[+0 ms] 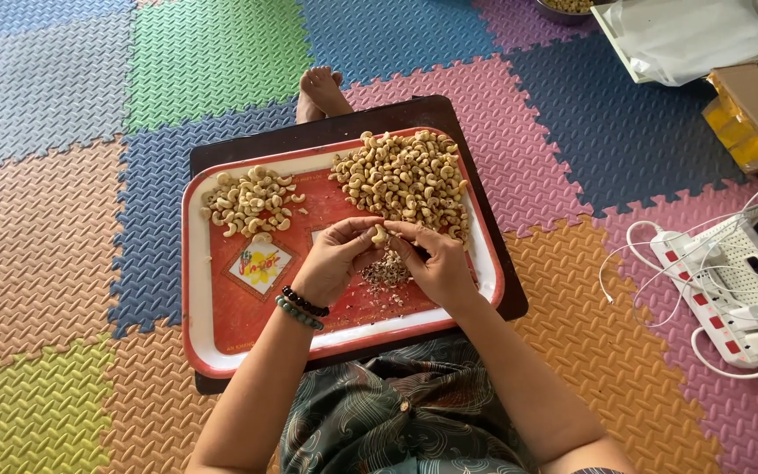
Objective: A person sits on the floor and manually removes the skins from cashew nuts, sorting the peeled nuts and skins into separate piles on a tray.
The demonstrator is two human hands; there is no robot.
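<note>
both hands [388,254], cashew [380,233] in fingertip grip

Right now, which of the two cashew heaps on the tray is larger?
The right heap, beside the hands; the left heap is clearly smaller and paler.

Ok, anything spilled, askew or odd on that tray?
Nothing spilled: both cashew piles sit inside the red tray. The skin flakes under the hands are a contained heap. The tray lies slightly askew on the dark board.
</note>
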